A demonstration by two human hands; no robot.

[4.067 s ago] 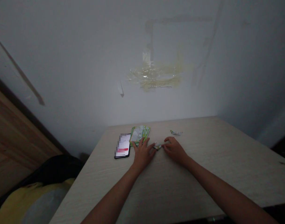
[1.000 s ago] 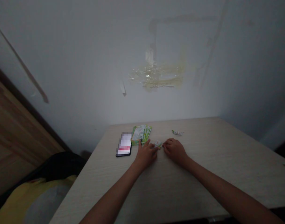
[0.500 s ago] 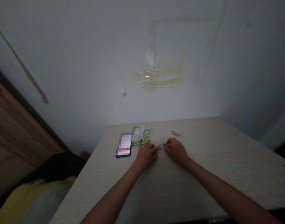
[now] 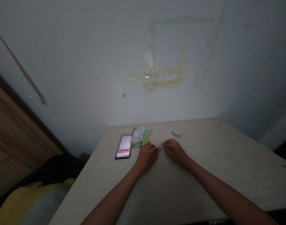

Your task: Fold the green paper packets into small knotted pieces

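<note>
A small white-and-green folded piece (image 4: pixel 159 146), of paper or wrapper, lies low over the table between my two hands. My left hand (image 4: pixel 148 155) holds it by its left side, with one finger raised apart toward the stack. At its right edge, the fingertips of my right hand (image 4: pixel 175 151) are pinched together on it. Just beyond my left hand lies a fanned stack of green-and-white printed packets (image 4: pixel 141 136). Another small crumpled or folded green-and-white piece (image 4: pixel 177 134) rests behind my right hand. Fine details of the held piece are too small to make out.
A phone (image 4: pixel 124 147) with a lit, blurred screen lies left of the stack. The pale wooden table (image 4: pixel 199 131) meets a wall (image 4: pixel 86 78) with peeling tape. Yellow-and-grey cloth (image 4: pixel 40 203) and a dark item (image 4: pixel 61 167) sit beyond the table's left edge.
My right hand has shifted slightly left, its fingertips now at the small piece's right edge. The left hand has barely moved. The camera view has shifted slightly.
</note>
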